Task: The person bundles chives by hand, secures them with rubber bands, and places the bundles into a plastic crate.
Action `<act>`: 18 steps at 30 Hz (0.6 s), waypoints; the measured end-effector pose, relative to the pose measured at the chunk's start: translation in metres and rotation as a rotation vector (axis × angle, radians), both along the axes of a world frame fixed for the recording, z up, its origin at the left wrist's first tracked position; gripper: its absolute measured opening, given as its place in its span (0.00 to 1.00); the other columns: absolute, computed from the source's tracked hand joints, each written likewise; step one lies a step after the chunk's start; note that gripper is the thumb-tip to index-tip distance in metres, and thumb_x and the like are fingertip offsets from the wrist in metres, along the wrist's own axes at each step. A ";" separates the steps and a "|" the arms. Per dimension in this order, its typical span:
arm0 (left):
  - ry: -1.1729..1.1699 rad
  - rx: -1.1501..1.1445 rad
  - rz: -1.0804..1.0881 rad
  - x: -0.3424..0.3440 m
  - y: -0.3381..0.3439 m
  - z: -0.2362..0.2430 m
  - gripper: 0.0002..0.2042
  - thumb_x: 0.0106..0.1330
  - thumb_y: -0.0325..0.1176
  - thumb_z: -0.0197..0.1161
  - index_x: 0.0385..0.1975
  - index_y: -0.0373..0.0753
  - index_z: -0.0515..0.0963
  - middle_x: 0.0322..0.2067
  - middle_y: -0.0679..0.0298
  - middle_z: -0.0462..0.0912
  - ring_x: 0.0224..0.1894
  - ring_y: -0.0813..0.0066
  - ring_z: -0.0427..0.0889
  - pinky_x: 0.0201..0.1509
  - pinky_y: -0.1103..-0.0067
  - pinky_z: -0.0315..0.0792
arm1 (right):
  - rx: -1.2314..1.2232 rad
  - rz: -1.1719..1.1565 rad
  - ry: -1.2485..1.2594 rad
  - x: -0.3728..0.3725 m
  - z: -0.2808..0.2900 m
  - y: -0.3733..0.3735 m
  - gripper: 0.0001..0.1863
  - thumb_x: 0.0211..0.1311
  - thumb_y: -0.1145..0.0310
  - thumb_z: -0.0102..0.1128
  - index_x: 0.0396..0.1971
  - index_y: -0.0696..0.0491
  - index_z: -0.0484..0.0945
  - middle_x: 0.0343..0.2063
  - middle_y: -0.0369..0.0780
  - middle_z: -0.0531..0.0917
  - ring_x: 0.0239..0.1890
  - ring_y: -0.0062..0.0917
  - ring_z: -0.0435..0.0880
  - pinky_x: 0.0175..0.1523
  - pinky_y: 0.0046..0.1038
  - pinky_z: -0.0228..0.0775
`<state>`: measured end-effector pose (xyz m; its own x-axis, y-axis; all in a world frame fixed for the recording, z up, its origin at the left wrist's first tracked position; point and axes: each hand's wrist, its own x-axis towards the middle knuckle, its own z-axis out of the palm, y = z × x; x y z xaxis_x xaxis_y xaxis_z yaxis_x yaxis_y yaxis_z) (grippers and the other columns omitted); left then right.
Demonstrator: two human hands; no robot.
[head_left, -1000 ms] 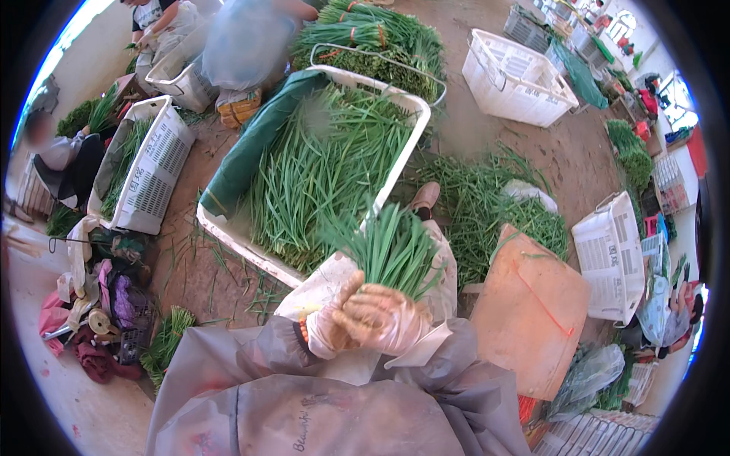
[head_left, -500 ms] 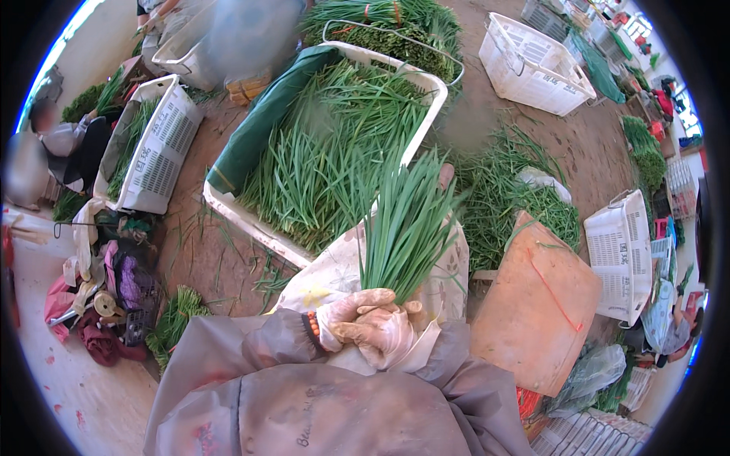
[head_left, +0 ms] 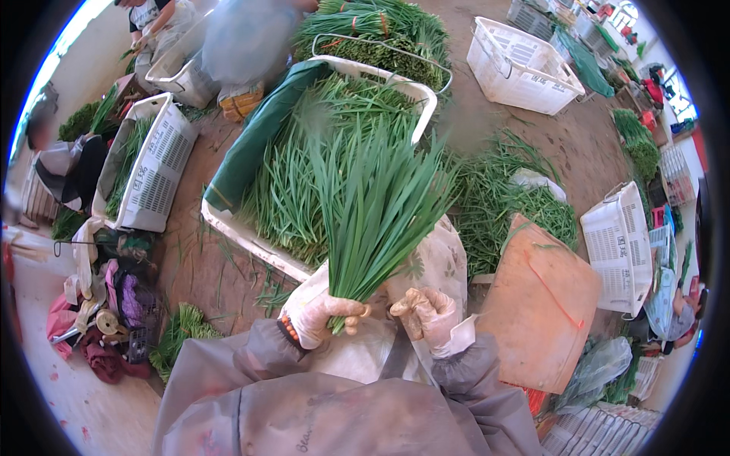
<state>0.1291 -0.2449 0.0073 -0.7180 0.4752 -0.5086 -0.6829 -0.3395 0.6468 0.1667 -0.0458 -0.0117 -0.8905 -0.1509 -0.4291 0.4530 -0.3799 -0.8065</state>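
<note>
A fanned bunch of garlic chives [head_left: 372,209] stands upright over my lap, its leaves pointing away from me. My left hand [head_left: 321,313], in a pale stained glove with orange beads at the wrist, is wrapped round its lower stems. Just right of the stems, my right hand [head_left: 432,315] is apart from the bunch, its gloved fingers curled together; whether they hold something small is hidden. Beyond the bunch, a white crate [head_left: 258,245] is piled with loose chives [head_left: 285,178], and a green cloth [head_left: 262,133] hangs over its left side.
To my right are an orange-brown board [head_left: 544,304] and a heap of loose greens [head_left: 498,197]. White crates [head_left: 525,64] stand farther off, one at far right [head_left: 617,251]. Bound bunches [head_left: 380,34] lie behind the main crate. A person [head_left: 68,163] sits at left.
My hands have come apart: the left keeps the bunch and has moved left, while the right has let go and moved right. The leaves have fanned out leftward.
</note>
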 end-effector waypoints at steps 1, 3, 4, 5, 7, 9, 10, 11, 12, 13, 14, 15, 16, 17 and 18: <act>0.005 -0.003 -0.005 0.002 -0.003 -0.003 0.19 0.45 0.26 0.59 0.39 0.33 0.67 0.21 0.62 0.70 0.19 0.80 0.67 0.19 0.85 0.61 | 0.131 0.024 0.009 -0.002 0.006 0.001 0.09 0.58 0.68 0.52 0.34 0.58 0.74 0.26 0.36 0.80 0.16 0.10 0.70 0.21 0.12 0.60; 0.023 -0.007 -0.056 0.005 -0.010 -0.013 0.21 0.44 0.27 0.61 0.40 0.32 0.67 0.20 0.61 0.71 0.18 0.79 0.67 0.18 0.85 0.61 | 0.186 -0.102 0.080 -0.016 0.017 0.000 0.10 0.57 0.68 0.55 0.35 0.58 0.75 0.23 0.35 0.79 0.14 0.10 0.67 0.20 0.12 0.58; 0.060 -0.037 -0.059 0.006 -0.011 -0.010 0.22 0.42 0.28 0.62 0.40 0.32 0.68 0.19 0.61 0.72 0.17 0.79 0.69 0.16 0.85 0.63 | 0.247 -0.228 0.147 -0.025 0.021 0.000 0.11 0.55 0.68 0.58 0.37 0.57 0.75 0.20 0.34 0.77 0.12 0.10 0.64 0.18 0.13 0.56; 0.063 -0.039 -0.064 0.006 -0.012 -0.012 0.22 0.42 0.28 0.62 0.40 0.32 0.68 0.19 0.61 0.72 0.17 0.79 0.69 0.16 0.85 0.63 | 0.244 -0.233 0.149 -0.033 0.023 0.002 0.11 0.55 0.68 0.58 0.37 0.57 0.75 0.20 0.34 0.77 0.12 0.10 0.64 0.18 0.13 0.56; 0.123 -0.068 -0.123 0.008 -0.014 -0.018 0.22 0.40 0.27 0.64 0.38 0.32 0.69 0.18 0.61 0.73 0.15 0.78 0.70 0.15 0.85 0.64 | 0.280 -0.294 0.215 -0.047 0.025 0.009 0.17 0.53 0.66 0.60 0.43 0.56 0.72 0.17 0.31 0.74 0.13 0.11 0.66 0.20 0.14 0.57; 0.048 -0.064 -0.150 0.012 -0.014 -0.018 0.21 0.39 0.27 0.64 0.37 0.32 0.70 0.18 0.62 0.74 0.13 0.78 0.71 0.14 0.85 0.64 | 0.560 -0.059 0.102 -0.055 0.031 0.010 0.16 0.55 0.64 0.57 0.41 0.54 0.71 0.13 0.30 0.68 0.15 0.16 0.67 0.22 0.19 0.60; 0.021 -0.085 -0.161 0.013 -0.015 -0.017 0.21 0.39 0.26 0.64 0.37 0.31 0.70 0.18 0.61 0.74 0.13 0.77 0.71 0.14 0.85 0.65 | 0.955 0.003 0.412 -0.060 0.006 0.019 0.13 0.56 0.63 0.55 0.37 0.55 0.71 0.14 0.33 0.70 0.16 0.21 0.70 0.24 0.22 0.62; -0.004 -0.108 -0.169 0.013 -0.015 -0.017 0.21 0.39 0.26 0.64 0.37 0.31 0.69 0.18 0.61 0.74 0.13 0.77 0.71 0.15 0.84 0.65 | 1.341 0.070 0.732 -0.067 -0.020 0.032 0.12 0.57 0.62 0.52 0.33 0.55 0.72 0.15 0.36 0.73 0.17 0.26 0.72 0.26 0.26 0.64; 0.000 -0.110 -0.161 0.011 -0.017 -0.017 0.21 0.39 0.26 0.64 0.37 0.31 0.69 0.18 0.61 0.74 0.13 0.77 0.71 0.15 0.84 0.65 | 1.304 -0.021 0.554 -0.075 -0.008 0.038 0.07 0.54 0.69 0.54 0.31 0.54 0.73 0.24 0.43 0.78 0.26 0.32 0.78 0.34 0.31 0.69; 0.066 -0.105 -0.160 0.009 -0.018 -0.017 0.21 0.41 0.23 0.61 0.39 0.32 0.67 0.19 0.61 0.73 0.14 0.77 0.70 0.16 0.83 0.65 | 1.314 -0.096 0.443 -0.084 -0.004 0.056 0.09 0.58 0.64 0.48 0.28 0.54 0.70 0.25 0.47 0.77 0.29 0.37 0.76 0.35 0.35 0.66; 0.138 -0.085 -0.175 0.005 -0.015 -0.016 0.21 0.43 0.20 0.59 0.41 0.34 0.65 0.21 0.61 0.73 0.15 0.78 0.70 0.18 0.82 0.66 | 1.374 -0.146 0.282 -0.091 0.004 0.083 0.06 0.58 0.68 0.48 0.28 0.54 0.69 0.18 0.43 0.73 0.22 0.27 0.73 0.29 0.28 0.65; 0.138 -0.093 -0.149 0.005 -0.017 -0.022 0.21 0.43 0.20 0.59 0.41 0.34 0.65 0.21 0.61 0.73 0.15 0.78 0.70 0.18 0.82 0.66 | 1.255 -0.181 0.058 -0.099 0.021 0.092 0.02 0.57 0.74 0.48 0.29 0.54 0.69 0.18 0.39 0.71 0.21 0.18 0.69 0.27 0.21 0.62; 0.164 -0.092 -0.170 0.002 -0.013 -0.023 0.22 0.43 0.20 0.59 0.42 0.34 0.65 0.21 0.61 0.73 0.16 0.78 0.70 0.18 0.82 0.66 | 1.120 -0.398 0.484 -0.095 -0.006 0.128 0.07 0.56 0.79 0.47 0.34 0.53 0.70 0.22 0.35 0.73 0.23 0.16 0.69 0.28 0.18 0.62; 0.184 -0.100 -0.183 0.000 -0.010 -0.028 0.23 0.42 0.20 0.59 0.42 0.35 0.64 0.21 0.61 0.73 0.16 0.77 0.71 0.18 0.81 0.66 | 0.776 -0.524 0.668 -0.098 -0.010 0.137 0.13 0.55 0.83 0.45 0.38 0.52 0.70 0.28 0.32 0.74 0.26 0.15 0.70 0.30 0.17 0.63; 0.179 -0.119 -0.148 0.001 -0.015 -0.036 0.23 0.42 0.20 0.59 0.42 0.35 0.64 0.21 0.61 0.73 0.16 0.77 0.71 0.18 0.81 0.66 | 0.762 -0.492 0.666 -0.102 0.008 0.107 0.13 0.54 0.83 0.43 0.39 0.53 0.71 0.28 0.32 0.75 0.26 0.15 0.70 0.31 0.17 0.64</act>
<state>0.1297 -0.2603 -0.0283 -0.7284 0.5263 -0.4387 -0.5909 -0.1586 0.7910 0.0648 0.0607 -0.0038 -0.8670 0.3784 0.3243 -0.2181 0.2972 -0.9296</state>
